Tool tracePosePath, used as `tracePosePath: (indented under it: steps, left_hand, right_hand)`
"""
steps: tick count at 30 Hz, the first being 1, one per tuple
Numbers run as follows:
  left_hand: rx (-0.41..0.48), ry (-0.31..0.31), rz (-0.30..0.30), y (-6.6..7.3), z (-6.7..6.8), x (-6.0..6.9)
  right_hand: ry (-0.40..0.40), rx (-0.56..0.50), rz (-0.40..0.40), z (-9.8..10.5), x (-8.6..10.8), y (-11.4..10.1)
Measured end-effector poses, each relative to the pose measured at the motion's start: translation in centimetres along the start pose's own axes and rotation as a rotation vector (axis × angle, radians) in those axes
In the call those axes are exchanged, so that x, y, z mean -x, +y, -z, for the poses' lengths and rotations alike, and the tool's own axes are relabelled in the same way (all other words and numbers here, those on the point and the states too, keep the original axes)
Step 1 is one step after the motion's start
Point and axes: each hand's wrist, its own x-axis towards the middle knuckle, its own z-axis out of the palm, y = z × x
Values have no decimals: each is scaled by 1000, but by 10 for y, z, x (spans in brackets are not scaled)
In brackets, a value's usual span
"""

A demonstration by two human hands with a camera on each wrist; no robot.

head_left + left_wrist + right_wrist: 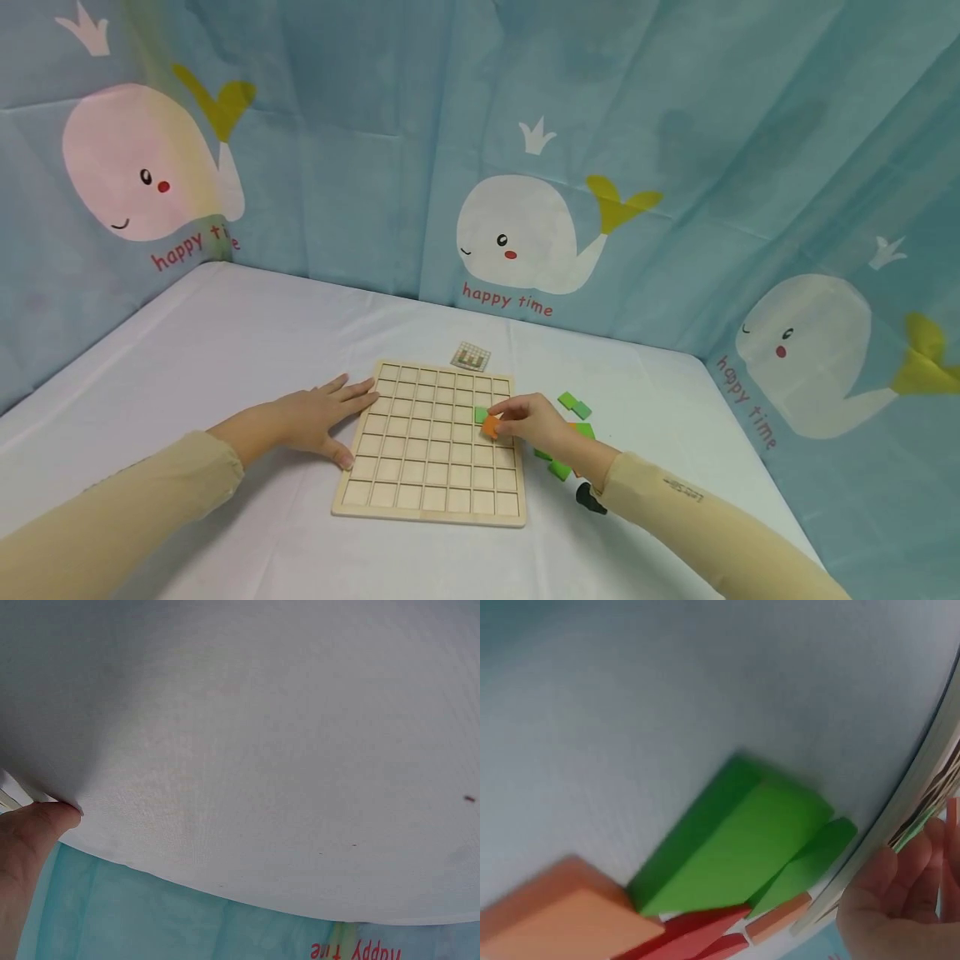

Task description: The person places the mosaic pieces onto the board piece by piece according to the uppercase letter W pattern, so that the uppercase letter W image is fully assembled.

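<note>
A wooden grid board (pixel 420 450) lies on the white table. My left hand (pixel 315 417) rests at its left edge, fingers spread, with fingertips and thumb touching the rim. Between the thumb and fingers of my right hand (pixel 532 419) is an orange square tile (pixel 491 427), held tilted over the right part of the grid. Just behind that tile, a light green tile (pixel 481 414) sits in one of the board's cells. In the left wrist view the thumb (pixel 45 825) shows at the lower left. The right wrist view shows curled fingers (pixel 911 877) beside the board's edge.
Right of the board lie loose tiles, among them a green tile (pixel 735 840), an orange tile (pixel 562 915) and a red tile (pixel 690 930). A small pattern card (pixel 471 357) lies behind the board. A black object (pixel 590 498) is partly hidden by the right forearm.
</note>
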Motion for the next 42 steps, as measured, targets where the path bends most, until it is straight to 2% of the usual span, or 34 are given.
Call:
tracePosePath:
  steps: [11,24,32,42]
  left_hand:
    - [-13,-3,0,0,0,0]
    - [-2,-11,0,4,3,1]
    - [-8,-17,5,1,1,0]
    - [-20,-12,2,1,1,1]
  right_hand:
    - [-33,74,3,-5,-4,0]
    - [-74,26,-50,-6,-8,-1]
    - [-88,38,-39,-7,-9,0]
    - [-65,-2,-89,-7,-9,0]
